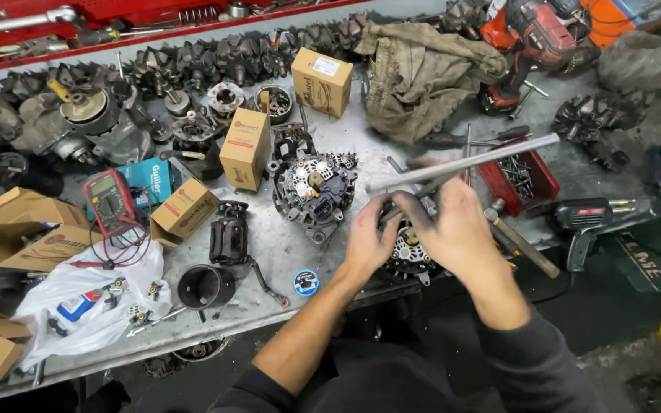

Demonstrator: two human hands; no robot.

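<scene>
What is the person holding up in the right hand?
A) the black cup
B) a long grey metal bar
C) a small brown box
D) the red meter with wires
B: the right hand grips a long grey metal bar that slants up over the bench, with the left hand close beside it.

Tan cardboard box (322,81) with a white label stands near the bench's back edge. A second tan box (245,148) stands upright mid-bench, and a third (184,211) lies tilted just left of it. Teal carton (147,181) sits under the red multimeter's grey screen (102,186). Opened cardboard boxes (21,229) lie at the left edge. Small round blue-and-white sticker (306,282) sits near the front edge.
</scene>
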